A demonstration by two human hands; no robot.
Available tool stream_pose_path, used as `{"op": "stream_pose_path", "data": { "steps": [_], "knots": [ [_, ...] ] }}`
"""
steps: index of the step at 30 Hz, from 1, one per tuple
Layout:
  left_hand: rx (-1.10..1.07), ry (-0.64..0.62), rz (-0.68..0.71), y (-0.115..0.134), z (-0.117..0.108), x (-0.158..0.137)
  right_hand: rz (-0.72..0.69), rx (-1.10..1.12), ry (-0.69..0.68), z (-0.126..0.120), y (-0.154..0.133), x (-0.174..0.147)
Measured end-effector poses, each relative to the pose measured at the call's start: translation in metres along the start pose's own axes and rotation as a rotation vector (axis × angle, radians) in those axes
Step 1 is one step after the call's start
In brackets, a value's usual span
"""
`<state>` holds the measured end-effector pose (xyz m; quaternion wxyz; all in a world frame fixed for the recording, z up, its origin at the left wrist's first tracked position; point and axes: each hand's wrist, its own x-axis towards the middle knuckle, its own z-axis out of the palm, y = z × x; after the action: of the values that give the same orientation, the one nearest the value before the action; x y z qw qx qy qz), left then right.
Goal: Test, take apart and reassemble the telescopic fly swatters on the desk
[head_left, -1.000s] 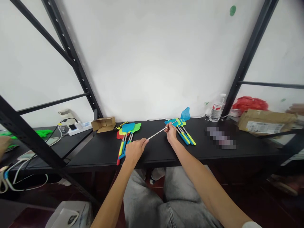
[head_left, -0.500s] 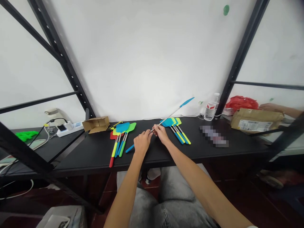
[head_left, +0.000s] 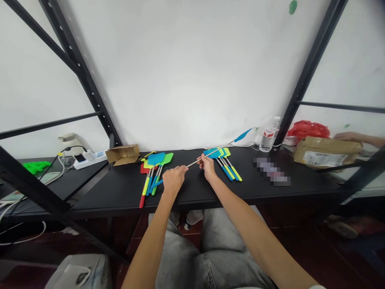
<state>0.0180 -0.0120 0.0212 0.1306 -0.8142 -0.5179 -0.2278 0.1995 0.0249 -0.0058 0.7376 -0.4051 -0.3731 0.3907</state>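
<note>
A blue fly swatter point(head_left: 243, 135) with a thin metal shaft is held slantwise over the black tabletop, its head up to the right. My left hand point(head_left: 174, 179) is closed around it near the blue grip, whose end sticks out to the left. Further up, my right hand point(head_left: 207, 165) has its fingers closed on the metal shaft. To the left lies a fanned group of swatters point(head_left: 155, 159) with red, yellow, blue and green handles. Behind my right hand lies another group of blue and yellow swatters point(head_left: 230, 170).
An open cardboard box point(head_left: 122, 155) stands at the back left, near a white power strip point(head_left: 90, 159). A water bottle point(head_left: 268, 136), a taped carton point(head_left: 327, 151) and a red plastic bag point(head_left: 309, 131) are at the right. Black metal posts point(head_left: 315, 60) frame both sides.
My hands have moved apart along the shaft, the left one going left. More metal shaft shows between them, and the swatter lies at a flatter slant.
</note>
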Motion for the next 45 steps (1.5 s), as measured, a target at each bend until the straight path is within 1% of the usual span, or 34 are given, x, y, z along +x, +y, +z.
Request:
{"op": "stream_pose_path", "data": {
  "steps": [3, 7, 15, 22, 33, 38, 45],
  "knots": [
    [0.012, 0.030, 0.022, -0.005, 0.001, -0.002, -0.001, 0.007, 0.011, 0.000, -0.001, 0.000],
    [0.001, 0.035, 0.022, -0.010, 0.002, -0.004, -0.011, 0.014, 0.034, -0.002, -0.002, 0.001],
    [0.035, 0.047, -0.001, -0.033, 0.000, -0.011, -0.016, 0.036, 0.076, -0.003, -0.002, 0.003],
    [0.025, 0.079, -0.003, -0.035, 0.003, -0.012, -0.042, 0.085, 0.157, -0.010, -0.002, 0.008],
    [0.002, 0.209, 0.020, -0.041, 0.010, -0.013, -0.034, 0.158, 0.263, -0.011, -0.010, 0.007],
    [-0.016, 0.236, -0.024, -0.041, 0.009, -0.013, -0.059, 0.157, 0.282, -0.013, -0.012, 0.007],
    [-0.045, 0.329, -0.114, -0.046, 0.011, -0.013, -0.101, 0.188, 0.353, -0.021, -0.010, 0.013]
  ]
}}
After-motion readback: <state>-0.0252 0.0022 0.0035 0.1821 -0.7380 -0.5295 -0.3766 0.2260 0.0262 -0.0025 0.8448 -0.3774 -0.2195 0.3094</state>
